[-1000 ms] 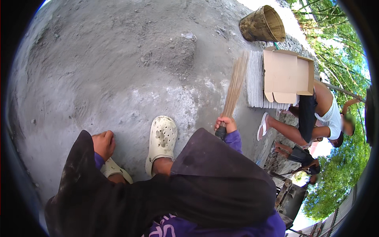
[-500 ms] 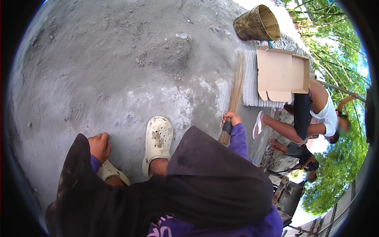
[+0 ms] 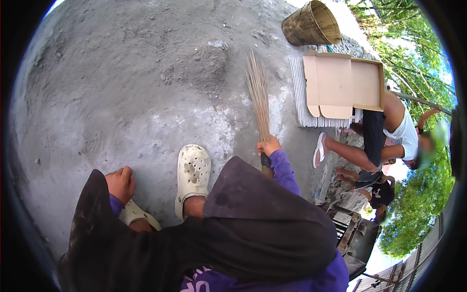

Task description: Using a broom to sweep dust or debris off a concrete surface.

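Note:
My right hand (image 3: 269,145) is wrapped round the bound handle end of a stick broom (image 3: 259,97). The broom's long thin bristles fan out away from me over the dusty grey ground, to the right of a low heap of dirt and small stones (image 3: 202,70). By my left knee, my left hand (image 3: 120,185) is closed, its fingers curled in and partly hidden; nothing shows in it. Between the hands is one of my pale, perforated clogs (image 3: 193,168), with a wet-looking stain on top.
Right of the broom lies a stack of grey ridged strips (image 3: 297,92) with an opened cardboard box (image 3: 331,87) on it. Beyond stands a dirty bucket (image 3: 311,24). A person in a white shirt (image 3: 404,136) crouches at the right; another person (image 3: 382,192) is behind, near a dark metal cart-like frame (image 3: 360,238).
My right hand and the broom have moved left; the bristles have swung away from the stack toward the dirt heap. My left hand has hardly moved.

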Demonstrator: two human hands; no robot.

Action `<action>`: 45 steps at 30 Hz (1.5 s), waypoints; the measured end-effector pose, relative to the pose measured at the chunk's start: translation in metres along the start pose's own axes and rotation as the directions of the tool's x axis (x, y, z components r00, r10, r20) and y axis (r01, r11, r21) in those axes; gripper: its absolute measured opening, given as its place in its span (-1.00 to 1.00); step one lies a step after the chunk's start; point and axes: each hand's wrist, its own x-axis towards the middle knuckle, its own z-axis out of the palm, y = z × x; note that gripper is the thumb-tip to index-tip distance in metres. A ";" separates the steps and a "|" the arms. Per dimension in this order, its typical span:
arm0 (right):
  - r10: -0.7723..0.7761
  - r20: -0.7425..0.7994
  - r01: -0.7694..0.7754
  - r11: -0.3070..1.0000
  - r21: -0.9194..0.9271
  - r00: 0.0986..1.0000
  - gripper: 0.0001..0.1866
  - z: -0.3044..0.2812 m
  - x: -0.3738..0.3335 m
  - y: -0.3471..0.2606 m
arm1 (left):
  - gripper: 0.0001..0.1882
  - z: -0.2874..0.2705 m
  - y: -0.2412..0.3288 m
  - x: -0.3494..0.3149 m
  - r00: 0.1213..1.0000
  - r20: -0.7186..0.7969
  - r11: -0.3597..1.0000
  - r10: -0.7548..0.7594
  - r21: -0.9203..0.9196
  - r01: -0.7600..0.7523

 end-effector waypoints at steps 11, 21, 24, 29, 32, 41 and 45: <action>-0.064 -0.088 0.064 0.998 -0.005 0.994 -0.79 0.025 -0.008 -0.006 | -0.91 -0.001 0.003 0.004 1.000 0.024 1.000 -0.006 -0.013 0.006; -0.360 -0.091 0.361 0.820 0.444 0.929 -0.52 0.017 -0.005 0.004 | -0.90 0.000 -0.006 -0.006 0.999 -0.041 0.995 -0.027 -0.096 0.023; -0.319 -0.117 0.327 0.759 0.563 0.941 -0.47 0.000 -0.021 -0.021 | -0.88 0.014 -0.010 -0.003 0.996 -0.084 0.993 0.014 -0.113 -0.024; -0.181 0.172 0.115 0.935 0.337 0.968 -0.65 -0.017 0.065 -0.050 | -0.85 0.076 -0.052 -0.003 0.968 0.247 0.820 -0.043 -0.545 0.175; -0.195 0.321 0.011 0.869 0.495 0.927 -0.68 -0.021 0.060 -0.085 | -0.87 0.075 -0.049 -0.009 0.981 0.151 0.819 -0.125 -0.542 0.187; -0.750 0.333 0.662 0.662 0.352 0.572 -0.32 0.018 -0.097 -0.229 | -0.72 -0.045 -0.005 0.008 0.986 0.018 0.491 -0.163 -0.866 0.097; -0.626 0.643 0.665 0.709 0.235 0.441 -0.43 0.137 -0.159 -0.255 | -0.35 -0.060 0.007 0.006 0.999 -0.008 0.251 -0.047 -0.968 0.004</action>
